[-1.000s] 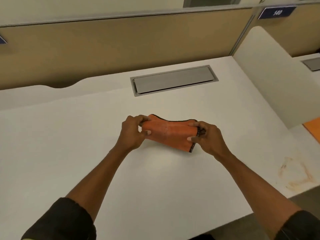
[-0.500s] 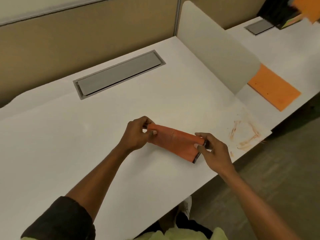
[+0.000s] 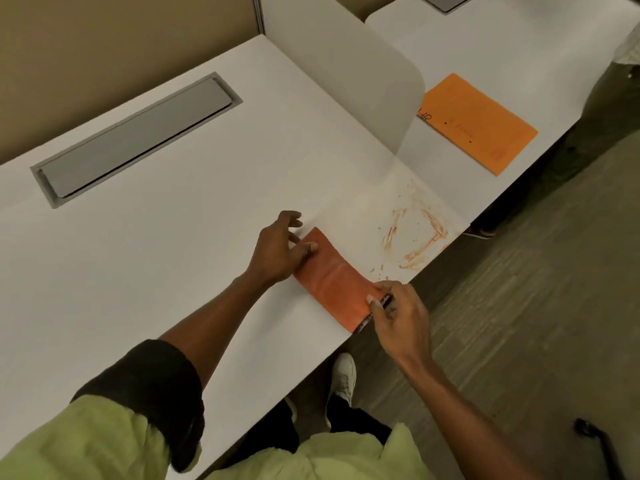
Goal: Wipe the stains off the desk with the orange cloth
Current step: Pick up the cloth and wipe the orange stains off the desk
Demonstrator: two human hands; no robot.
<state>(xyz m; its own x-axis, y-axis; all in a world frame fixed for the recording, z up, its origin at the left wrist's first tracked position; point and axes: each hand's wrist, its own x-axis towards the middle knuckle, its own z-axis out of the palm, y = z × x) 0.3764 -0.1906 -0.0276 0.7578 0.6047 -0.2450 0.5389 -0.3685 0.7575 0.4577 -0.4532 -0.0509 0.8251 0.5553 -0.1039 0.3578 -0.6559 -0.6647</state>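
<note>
The folded orange cloth (image 3: 337, 284) lies flat on the white desk (image 3: 156, 237) near its front edge. My left hand (image 3: 277, 252) rests on the cloth's far left end, thumb pressing it down and fingers spread. My right hand (image 3: 398, 311) pinches the near right end, where a dark hem shows. Reddish-brown stains (image 3: 415, 237) form a rough ring on the desk's front right corner, just right of the cloth and apart from it.
A grey cable hatch (image 3: 138, 136) is set into the desk at the back. A white divider panel (image 3: 346, 74) stands to the right, with an orange folder (image 3: 478, 123) on the neighbouring desk beyond it. The desk edge drops to the floor beside my right hand.
The cloth has moved right toward the stained corner and now lies flat on the desk. My left hand's fingers have loosened and spread. The view has swung right and down.
</note>
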